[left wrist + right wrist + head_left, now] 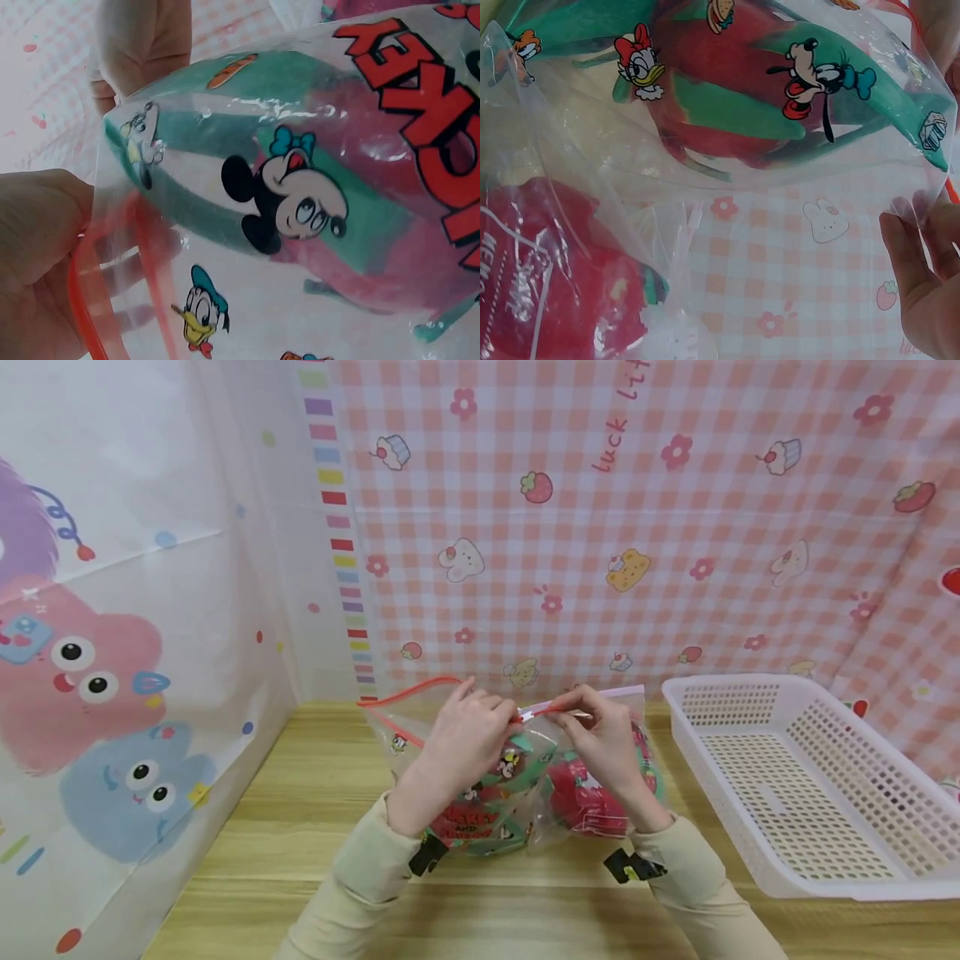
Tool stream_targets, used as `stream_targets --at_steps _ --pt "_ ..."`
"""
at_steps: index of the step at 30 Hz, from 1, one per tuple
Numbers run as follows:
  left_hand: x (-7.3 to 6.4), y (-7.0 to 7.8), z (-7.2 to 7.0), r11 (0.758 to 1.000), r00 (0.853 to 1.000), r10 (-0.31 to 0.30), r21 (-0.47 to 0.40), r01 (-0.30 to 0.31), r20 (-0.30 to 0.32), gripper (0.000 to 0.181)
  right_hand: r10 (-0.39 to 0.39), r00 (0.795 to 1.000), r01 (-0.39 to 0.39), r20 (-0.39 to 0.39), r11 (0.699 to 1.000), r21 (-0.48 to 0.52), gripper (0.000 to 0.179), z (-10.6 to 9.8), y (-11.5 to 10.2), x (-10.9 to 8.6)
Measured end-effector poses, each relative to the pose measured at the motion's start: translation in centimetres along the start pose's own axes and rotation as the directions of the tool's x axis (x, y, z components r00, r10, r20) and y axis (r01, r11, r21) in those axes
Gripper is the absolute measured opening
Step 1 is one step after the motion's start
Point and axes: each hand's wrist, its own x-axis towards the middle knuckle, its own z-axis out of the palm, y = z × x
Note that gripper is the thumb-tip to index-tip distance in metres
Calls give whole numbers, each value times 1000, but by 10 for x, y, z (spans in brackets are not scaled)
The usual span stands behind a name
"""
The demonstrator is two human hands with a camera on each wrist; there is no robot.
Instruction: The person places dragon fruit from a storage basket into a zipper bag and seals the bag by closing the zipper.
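Observation:
A clear zip bag [480, 822] with a red zip edge and cartoon prints stands on the table, green and red contents inside. My left hand [468, 731] grips its red zip edge, close to the white slider [528, 716]. Thumb and fingers of my right hand [603, 743] pinch the right end of that red zip. The zip gapes to the left of the left hand. Just right of this bag stands a second clear zip bag [592, 802] with a lilac top edge and red contents; the right hand partly hides it.
A white perforated plastic basket [720, 802] stands at the right of the wooden table [255, 835]. A pink checked cloth [570, 543] hangs behind, and a white cloth with cartoon figures [225, 602] hangs on the left.

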Motion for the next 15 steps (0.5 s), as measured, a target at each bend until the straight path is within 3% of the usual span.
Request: stream_targets --at_steps 4,7,9,12,15 --pt "2 1 3 989 997 56 140 -47 -61 10 -22 999 22 -35 1000 -5 6 2 0 0" --pt "4 -1 4 960 990 84 276 -50 -112 9 -42 998 41 -51 999 -9 5 4 -3 0" --pt "5 -4 5 946 988 84 321 -37 -133 7 -52 997 53 -58 999 4 5 6 -6 1" --pt "4 -9 5 950 988 75 312 -31 -132 8 -66 996 68 -66 997 28 6 9 -10 1" --pt "3 -14 4 969 989 83 243 -51 -124 14 -63 995 67 -77 997 48 4 11 -11 1"
